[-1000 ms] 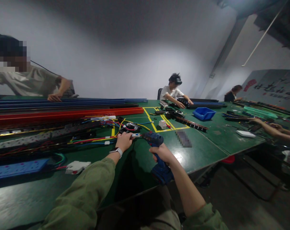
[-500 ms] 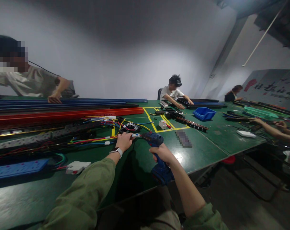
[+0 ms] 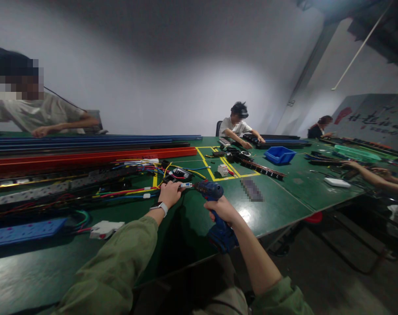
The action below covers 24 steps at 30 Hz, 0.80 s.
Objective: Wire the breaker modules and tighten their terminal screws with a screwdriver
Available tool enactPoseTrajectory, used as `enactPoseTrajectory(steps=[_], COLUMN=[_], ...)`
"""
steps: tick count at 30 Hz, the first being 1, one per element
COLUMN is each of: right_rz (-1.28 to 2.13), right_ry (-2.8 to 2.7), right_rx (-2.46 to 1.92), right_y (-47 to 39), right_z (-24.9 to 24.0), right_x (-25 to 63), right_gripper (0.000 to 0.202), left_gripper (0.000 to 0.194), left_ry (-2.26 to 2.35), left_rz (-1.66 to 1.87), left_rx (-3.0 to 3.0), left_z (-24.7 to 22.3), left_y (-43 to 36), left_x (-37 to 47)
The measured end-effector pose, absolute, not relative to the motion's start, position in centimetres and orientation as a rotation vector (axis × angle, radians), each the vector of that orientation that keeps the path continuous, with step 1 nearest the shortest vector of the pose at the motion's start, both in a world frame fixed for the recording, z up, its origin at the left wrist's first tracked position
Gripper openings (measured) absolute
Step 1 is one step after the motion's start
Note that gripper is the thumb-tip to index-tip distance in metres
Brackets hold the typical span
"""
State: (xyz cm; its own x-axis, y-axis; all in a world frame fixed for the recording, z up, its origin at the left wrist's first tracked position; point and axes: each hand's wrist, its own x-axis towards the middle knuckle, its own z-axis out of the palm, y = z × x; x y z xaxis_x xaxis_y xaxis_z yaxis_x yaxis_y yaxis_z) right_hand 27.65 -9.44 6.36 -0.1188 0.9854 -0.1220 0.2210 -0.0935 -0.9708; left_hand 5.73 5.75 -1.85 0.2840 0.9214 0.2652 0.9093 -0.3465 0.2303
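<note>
My right hand (image 3: 221, 209) is wrapped round the grip of a blue power drill (image 3: 222, 238), whose nose points left. At the drill's tip is a small white and blue part (image 3: 186, 185), gripped in the fingers of my left hand (image 3: 170, 194), which wears a watch on its wrist. Whether the bit touches the part cannot be made out. Just behind my left hand lies a black module (image 3: 178, 174) with yellow, blue and red wires. A white breaker (image 3: 223, 170) stands beyond the drill, inside yellow tape lines.
Power strips (image 3: 28, 231) and red rails (image 3: 146, 154) lie on the left of the green table (image 3: 284, 197). Another white breaker (image 3: 105, 229) is near my left sleeve. A blue bin (image 3: 280, 155) and a phone (image 3: 251, 190) are to the right. Several people sit around.
The person at the far left has drawn a hand back to the left along the rails. My hands and the drill look almost unchanged.
</note>
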Motion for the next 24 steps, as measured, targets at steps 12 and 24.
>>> enactPoseTrajectory(steps=[12, 24], right_rz=[1.273, 1.285], right_ry=[-1.404, -1.406], right_rx=[-1.381, -1.367], right_y=[-9.42, -9.44], right_z=[6.42, 6.46], right_x=[27.59, 27.7], right_gripper=[0.011, 0.011], left_gripper=[0.032, 0.031], left_ry=[1.765, 1.756], left_rz=[0.564, 0.562], left_rx=[2.489, 2.483], left_z=[-1.83, -1.66], left_y=[5.83, 5.72], left_x=[5.63, 5.69])
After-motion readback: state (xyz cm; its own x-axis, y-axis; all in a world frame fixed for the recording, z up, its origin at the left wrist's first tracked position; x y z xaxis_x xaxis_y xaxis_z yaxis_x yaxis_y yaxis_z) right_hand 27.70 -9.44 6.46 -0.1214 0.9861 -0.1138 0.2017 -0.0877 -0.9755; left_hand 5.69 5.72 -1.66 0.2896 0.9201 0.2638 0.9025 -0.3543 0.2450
